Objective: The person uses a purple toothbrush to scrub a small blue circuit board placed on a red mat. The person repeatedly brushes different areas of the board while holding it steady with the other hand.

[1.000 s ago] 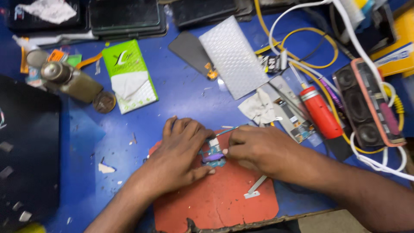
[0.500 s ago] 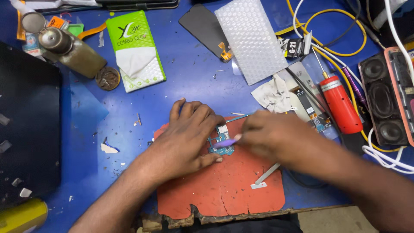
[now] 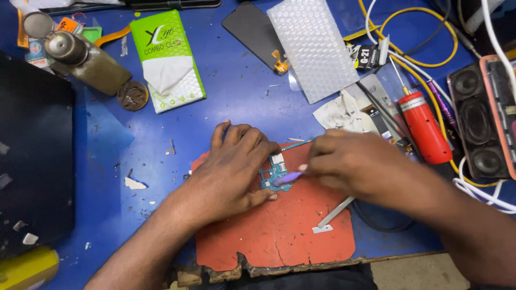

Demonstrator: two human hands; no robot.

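My left hand (image 3: 234, 166) lies flat on a worn orange-red work mat (image 3: 279, 236), its fingers pinning a small blue-green circuit board (image 3: 274, 174). My right hand (image 3: 352, 166) comes in from the right and grips a thin purple tool (image 3: 287, 178), whose tip touches the board. Part of the board is hidden under my left fingers. A small white-tipped metal tool (image 3: 333, 215) lies on the mat just below my right hand.
On the blue table: a green wipes pack (image 3: 166, 59), a brown bottle (image 3: 88, 59), a round metal dish (image 3: 132, 95), a bubble-wrap sheet (image 3: 314, 48), a dark phone screen (image 3: 252, 32), a red cylinder tool (image 3: 424, 126), a black speaker (image 3: 478, 123), yellow and white cables (image 3: 414, 59). A black panel (image 3: 32, 161) fills the left.
The view has shifted, so the mat and hands sit higher and more central. My hands stay on the circuit board; the purple tool now points onto the board.
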